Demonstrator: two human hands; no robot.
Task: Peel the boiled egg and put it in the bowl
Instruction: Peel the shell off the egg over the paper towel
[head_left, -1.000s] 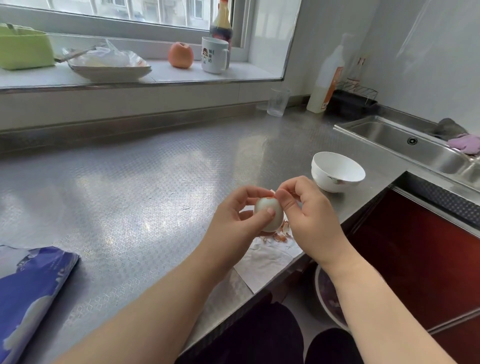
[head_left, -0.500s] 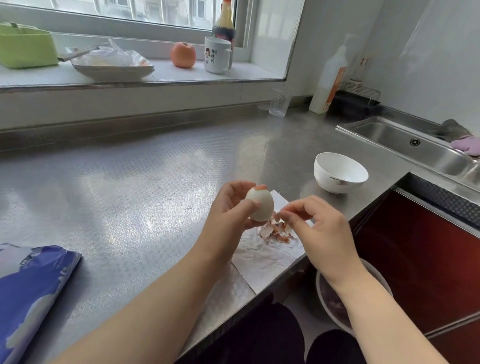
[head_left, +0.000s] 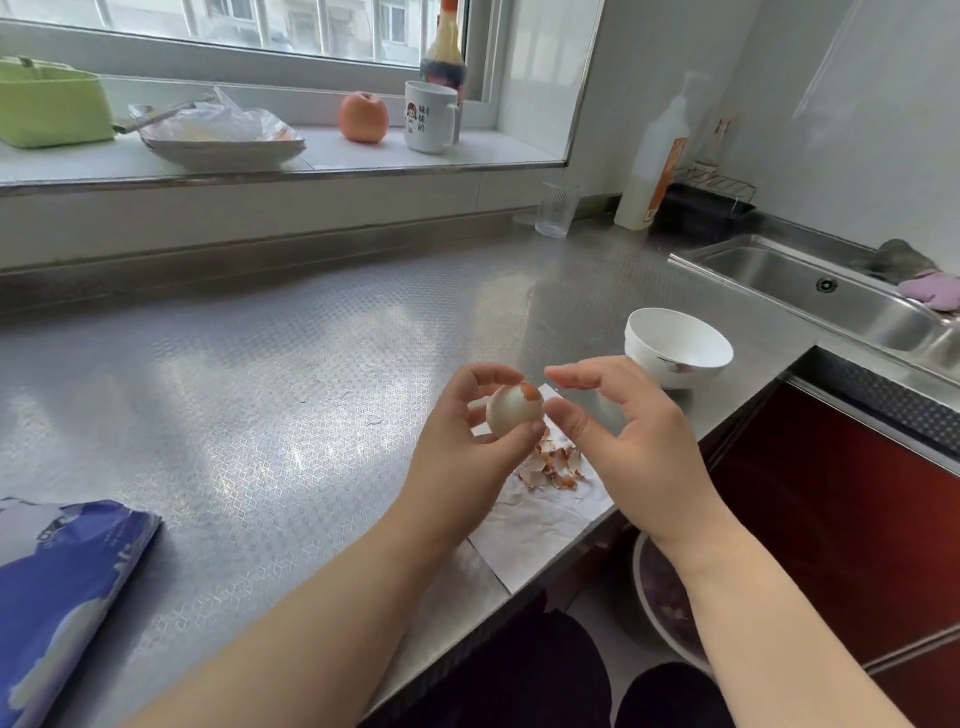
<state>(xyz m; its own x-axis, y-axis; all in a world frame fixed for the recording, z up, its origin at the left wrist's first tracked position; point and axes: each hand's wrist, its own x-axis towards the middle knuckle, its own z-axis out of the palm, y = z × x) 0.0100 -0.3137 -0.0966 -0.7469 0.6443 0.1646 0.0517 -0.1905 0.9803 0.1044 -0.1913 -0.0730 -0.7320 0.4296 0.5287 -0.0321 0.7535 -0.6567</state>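
Observation:
My left hand holds the boiled egg between thumb and fingers above the counter's front edge. Most of the egg is bare white; a small patch of brown shell clings to its top right. My right hand is just right of the egg, fingers spread and relaxed, thumb tip close to the egg, holding nothing. Brown shell bits lie in a small heap on a white paper napkin below both hands. The white bowl stands empty on the counter, behind and to the right of my right hand.
The steel counter ends right at the napkin. A sink lies at the right, a blue bag at the near left. A glass and a bottle stand at the back. Below the edge sits a basin.
My right hand dropped a shell piece onto the napkin heap, then rose again and opened beside the egg. My left hand kept hold of the egg and turned it slightly.

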